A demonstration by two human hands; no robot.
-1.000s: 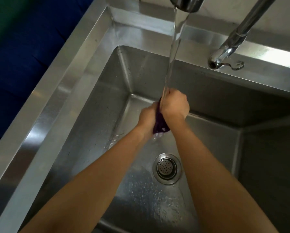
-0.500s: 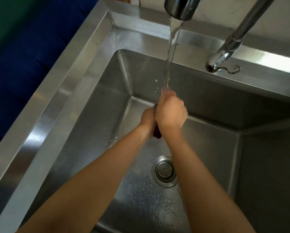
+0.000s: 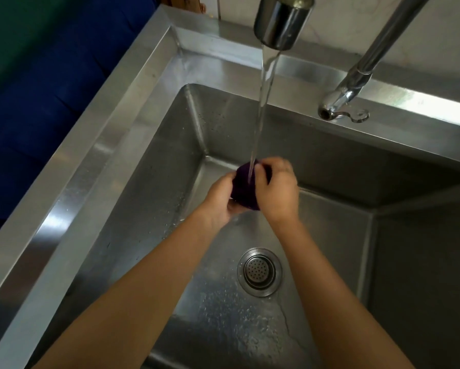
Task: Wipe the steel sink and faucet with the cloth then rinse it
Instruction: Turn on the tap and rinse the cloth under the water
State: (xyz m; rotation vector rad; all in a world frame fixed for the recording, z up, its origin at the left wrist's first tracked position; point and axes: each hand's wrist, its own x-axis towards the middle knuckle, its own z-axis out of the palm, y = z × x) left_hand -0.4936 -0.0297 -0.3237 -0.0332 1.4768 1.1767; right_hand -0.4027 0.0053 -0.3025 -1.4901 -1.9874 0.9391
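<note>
Both bare forearms were stretched forward from the bottom of the view, angled in toward each other so the wrists were brought pretty close together. The left hand was cupped under and around the cloth, and the right hand was curled over it from the other side, thumb laid against it.

The sink is brushed steel, wet and beaded, the faucet polished glossy metal, the cloth dark, matt and soaked.
</note>
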